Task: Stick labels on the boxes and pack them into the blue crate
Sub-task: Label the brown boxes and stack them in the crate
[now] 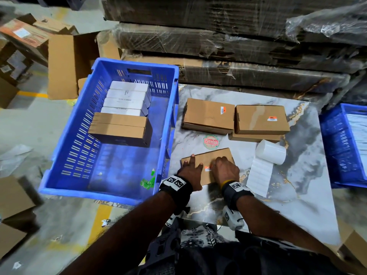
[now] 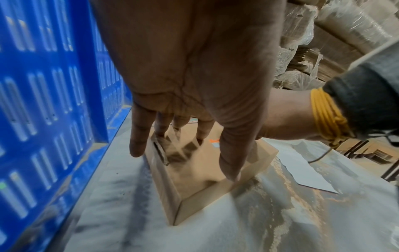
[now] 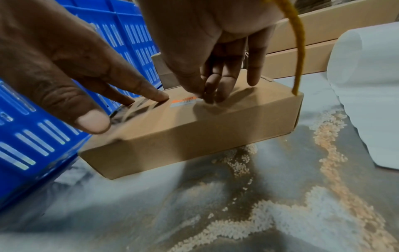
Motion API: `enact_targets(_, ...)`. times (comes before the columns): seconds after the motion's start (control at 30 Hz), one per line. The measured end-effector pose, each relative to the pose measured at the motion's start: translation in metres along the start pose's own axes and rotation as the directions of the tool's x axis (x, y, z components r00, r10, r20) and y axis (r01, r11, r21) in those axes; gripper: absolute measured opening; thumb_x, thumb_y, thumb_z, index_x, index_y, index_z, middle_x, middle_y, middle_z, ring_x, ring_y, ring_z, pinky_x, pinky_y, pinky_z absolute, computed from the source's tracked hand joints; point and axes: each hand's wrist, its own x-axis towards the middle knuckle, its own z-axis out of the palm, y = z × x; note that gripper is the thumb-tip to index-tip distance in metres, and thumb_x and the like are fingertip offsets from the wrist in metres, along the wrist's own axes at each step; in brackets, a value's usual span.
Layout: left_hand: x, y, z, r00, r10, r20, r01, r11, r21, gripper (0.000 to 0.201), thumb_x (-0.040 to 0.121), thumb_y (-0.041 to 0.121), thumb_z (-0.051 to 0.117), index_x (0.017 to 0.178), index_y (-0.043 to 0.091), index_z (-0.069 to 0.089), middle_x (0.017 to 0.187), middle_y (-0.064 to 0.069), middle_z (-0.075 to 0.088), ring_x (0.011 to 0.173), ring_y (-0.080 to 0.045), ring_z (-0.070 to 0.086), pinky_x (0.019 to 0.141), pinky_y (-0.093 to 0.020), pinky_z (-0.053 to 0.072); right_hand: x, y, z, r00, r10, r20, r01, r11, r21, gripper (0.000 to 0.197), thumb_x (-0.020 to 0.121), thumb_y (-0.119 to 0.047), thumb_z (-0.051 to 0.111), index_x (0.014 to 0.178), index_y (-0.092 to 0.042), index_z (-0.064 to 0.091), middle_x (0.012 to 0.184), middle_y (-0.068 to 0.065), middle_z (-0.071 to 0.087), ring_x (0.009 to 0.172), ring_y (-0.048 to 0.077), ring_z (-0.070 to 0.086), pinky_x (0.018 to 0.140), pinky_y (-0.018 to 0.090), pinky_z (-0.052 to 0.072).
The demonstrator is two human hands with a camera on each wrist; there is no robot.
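Observation:
A flat brown box [image 1: 216, 155] [image 2: 194, 170] [image 3: 205, 129] lies on the marble table next to the blue crate [image 1: 111, 192] [image 2: 54, 85] [image 3: 32, 136]. My left hand [image 1: 193, 162] [image 2: 194, 85] [image 3: 64, 68] presses straight, spread fingers on the box's left half. On its top sits an orange-and-white label [image 1: 208, 168] [image 3: 183, 101]. My right hand [image 1: 218, 161] [image 3: 205, 95] has thumb and fingertips bunched together on the label's right end. Inside the crate, several white boxes [image 1: 127, 100] and two brown boxes [image 1: 119, 126] stand in a row at the far left.
Two labelled brown boxes [image 1: 208, 114] [image 1: 260, 118] lie further back, the right one on another box [image 1: 254, 137]. A white label roll [image 1: 271, 151] [image 3: 364, 68] with a loose strip [image 1: 260, 175] lies to the right. A second blue crate [image 1: 329, 145] and wrapped cardboard stacks [image 1: 238, 56] border the table.

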Motion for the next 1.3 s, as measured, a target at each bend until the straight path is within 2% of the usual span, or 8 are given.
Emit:
enact_targets(0.23, 0.003, 0.001, 0.001, 1.0, -0.004, 0.001, 0.004, 1.0, -0.024, 0.093, 0.086, 0.039, 0.068, 0.156, 0.021, 0.01, 0.16, -0.017, -0.02, 0.147, -0.045, 0.005, 0.112, -0.054, 0.029, 0.0, 0.006, 0.004, 1.0, -0.022, -0.02, 0.022, 1.0, -0.011, 0.033, 0.098, -0.034, 0.042, 0.119, -0.013, 0.058, 0.119, 0.009, 0.06, 0.105, 0.03, 0.062, 0.087, 0.036, 0.046)
enact_targets(0.4, 0.004, 0.0, 0.003, 1.0, -0.006, -0.008, 0.006, 1.0, -0.031, 0.094, 0.085, 0.041, 0.069, 0.156, 0.021, 0.011, 0.161, -0.016, -0.019, 0.147, -0.045, 0.006, 0.111, -0.053, 0.031, -0.006, 0.017, 0.004, 0.998, 0.023, -0.062, -0.009, 0.976, 0.219, 0.019, 0.096, -0.03, 0.046, 0.105, -0.027, 0.063, 0.116, 0.004, 0.061, 0.105, 0.029, 0.061, 0.083, 0.035, 0.048)
enact_targets(0.47, 0.005, 0.0, 0.003, 1.0, -0.004, -0.011, 0.004, 1.0, -0.031, 0.094, 0.084, 0.041, 0.069, 0.156, 0.021, 0.011, 0.161, -0.016, -0.019, 0.147, -0.045, 0.007, 0.112, -0.053, 0.031, -0.007, 0.021, 0.006, 0.997, 0.038, -0.072, -0.019, 0.967, 0.253, 0.022, 0.097, -0.029, 0.046, 0.109, -0.027, 0.065, 0.12, 0.005, 0.06, 0.109, 0.029, 0.059, 0.086, 0.036, 0.049)
enact_targets(0.67, 0.004, -0.001, 0.004, 1.0, 0.002, -0.011, -0.003, 1.0, -0.028, 0.094, 0.085, 0.041, 0.068, 0.156, 0.021, 0.01, 0.161, -0.016, -0.019, 0.147, -0.044, 0.005, 0.112, -0.053, 0.029, -0.009, 0.018, 0.008, 0.998, 0.046, -0.047, -0.036, 0.98, 0.198, 0.025, 0.096, -0.035, 0.049, 0.113, -0.028, 0.066, 0.121, 0.005, 0.058, 0.109, 0.028, 0.06, 0.086, 0.037, 0.05)
enact_targets(0.8, 0.004, -0.002, 0.003, 1.0, 0.01, -0.014, -0.01, 1.0, -0.012, 0.093, 0.086, 0.04, 0.067, 0.156, 0.021, 0.009, 0.16, -0.017, -0.019, 0.147, -0.044, 0.006, 0.113, -0.052, 0.028, -0.005, 0.011, 0.003, 0.997, 0.071, -0.035, -0.063, 0.981, 0.185, 0.021, 0.094, -0.034, 0.053, 0.109, -0.032, 0.067, 0.119, 0.002, 0.059, 0.11, 0.027, 0.059, 0.087, 0.035, 0.048)
enact_targets(0.93, 0.004, -0.003, 0.004, 1.0, 0.001, -0.014, -0.001, 1.0, -0.028, 0.093, 0.086, 0.04, 0.068, 0.156, 0.022, 0.01, 0.161, -0.015, -0.02, 0.148, -0.042, 0.005, 0.112, -0.052, 0.03, -0.002, 0.009, 0.002, 0.994, 0.102, -0.037, -0.094, 0.982, 0.164, 0.021, 0.093, -0.032, 0.052, 0.105, -0.029, 0.069, 0.118, 0.003, 0.061, 0.109, 0.029, 0.061, 0.086, 0.033, 0.047)
enact_targets(1.1, 0.005, -0.001, 0.005, 1.0, -0.003, -0.014, 0.003, 1.0, -0.02, 0.093, 0.086, 0.04, 0.068, 0.156, 0.022, 0.01, 0.161, -0.015, -0.02, 0.148, -0.043, 0.005, 0.113, -0.053, 0.028, 0.0, 0.01, 0.001, 0.999, 0.038, 0.001, -0.038, 0.99, 0.135, 0.025, 0.093, -0.036, 0.05, 0.107, -0.026, 0.069, 0.117, 0.004, 0.063, 0.108, 0.03, 0.061, 0.086, 0.034, 0.047)
enact_targets(1.3, 0.004, -0.001, 0.005, 1.0, 0.003, -0.023, -0.003, 1.0, 0.0, 0.092, 0.087, 0.039, 0.066, 0.156, 0.021, 0.01, 0.16, -0.018, -0.019, 0.147, -0.045, 0.007, 0.116, -0.054, 0.021, -0.001, 0.012, -0.008, 0.999, 0.017, 0.041, -0.027, 0.969, 0.247, 0.016, 0.089, -0.034, 0.061, 0.097, -0.025, 0.07, 0.115, 0.002, 0.067, 0.107, 0.027, 0.061, 0.086, 0.032, 0.048)
